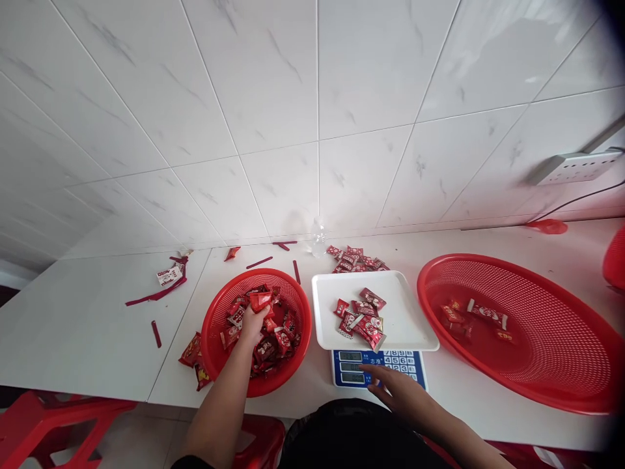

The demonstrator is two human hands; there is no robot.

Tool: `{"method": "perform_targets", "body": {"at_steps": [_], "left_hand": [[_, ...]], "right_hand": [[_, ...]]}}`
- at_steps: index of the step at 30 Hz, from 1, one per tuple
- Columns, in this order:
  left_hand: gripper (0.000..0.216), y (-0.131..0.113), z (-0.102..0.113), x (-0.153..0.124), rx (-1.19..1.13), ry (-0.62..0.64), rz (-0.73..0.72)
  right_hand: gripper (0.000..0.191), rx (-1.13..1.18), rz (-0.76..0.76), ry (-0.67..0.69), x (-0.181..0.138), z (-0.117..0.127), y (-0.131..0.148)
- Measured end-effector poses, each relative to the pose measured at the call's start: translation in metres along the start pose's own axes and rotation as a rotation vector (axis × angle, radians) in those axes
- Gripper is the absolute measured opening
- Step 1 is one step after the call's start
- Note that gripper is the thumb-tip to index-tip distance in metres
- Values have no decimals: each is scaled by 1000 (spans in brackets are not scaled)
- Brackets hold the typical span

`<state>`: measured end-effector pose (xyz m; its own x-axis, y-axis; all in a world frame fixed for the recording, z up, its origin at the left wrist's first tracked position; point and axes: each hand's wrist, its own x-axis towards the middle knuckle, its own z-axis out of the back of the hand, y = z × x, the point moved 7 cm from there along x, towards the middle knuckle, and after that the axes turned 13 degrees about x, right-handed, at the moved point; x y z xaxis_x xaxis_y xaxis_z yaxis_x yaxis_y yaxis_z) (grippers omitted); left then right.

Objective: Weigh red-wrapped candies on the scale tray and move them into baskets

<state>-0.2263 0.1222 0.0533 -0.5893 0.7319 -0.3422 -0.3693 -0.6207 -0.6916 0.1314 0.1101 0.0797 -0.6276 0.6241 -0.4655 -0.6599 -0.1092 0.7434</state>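
My left hand (pixel 251 324) reaches into a round red basket (pixel 209 326) filled with small wrapped snacks. Its fingers are closed on a red snack packet (pixel 261 299) above the pile. Over the lower part of a blue digital scale (pixel 336 371) is my right hand (pixel 398 389), its fingers apart and nothing in them. Fingertips lie close to the display; whether they touch it I cannot tell. On the scale sits a white tray (pixel 410 312), and several red and dark pink snack packets (pixel 364 316) lie on its left half.
At right stands a large oval red basket (pixel 551 326) with a few packets. A heap of pink packets (pixel 354 258) lies behind the tray, beside a clear bottle (pixel 319 238). Larger red bags (pixel 192 352) lie left of the round basket. A power strip (pixel 579 166) is on the wall.
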Motion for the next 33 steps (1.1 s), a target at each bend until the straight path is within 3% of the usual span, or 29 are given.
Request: {"method": "perform_targets", "body": {"at_steps": [6,11,14,18,21,23,26,29,33], "left_hand": [[8,3,14,-19,-628,55,208],[13,-12,10,-34,-958,119,311],[19,-32,2,-50,-1070,222,333],[20,-62,-24,-82,-1102,422,362],[18,-82,-53,-112,-1057,603,357],[12,-95,-73,-131,-991,743,288],[15,-111,-95,-153,-894,905,149],[26,-117,-103,-162,-866,954,100],[30,-112,-101,-159,-867,937,106]], "right_hand": [[43,-26,8,11,4,-2,6],[43,11,27,10,5,-1,8],[42,59,30,1,4,1,12],[42,244,61,-7,0,6,31],[53,544,104,-24,-4,15,54],[61,774,149,-64,-4,23,66],[49,1028,175,-136,-3,33,72],[38,1107,140,-202,-3,37,65],[36,1205,98,-216,-10,38,53]]}}
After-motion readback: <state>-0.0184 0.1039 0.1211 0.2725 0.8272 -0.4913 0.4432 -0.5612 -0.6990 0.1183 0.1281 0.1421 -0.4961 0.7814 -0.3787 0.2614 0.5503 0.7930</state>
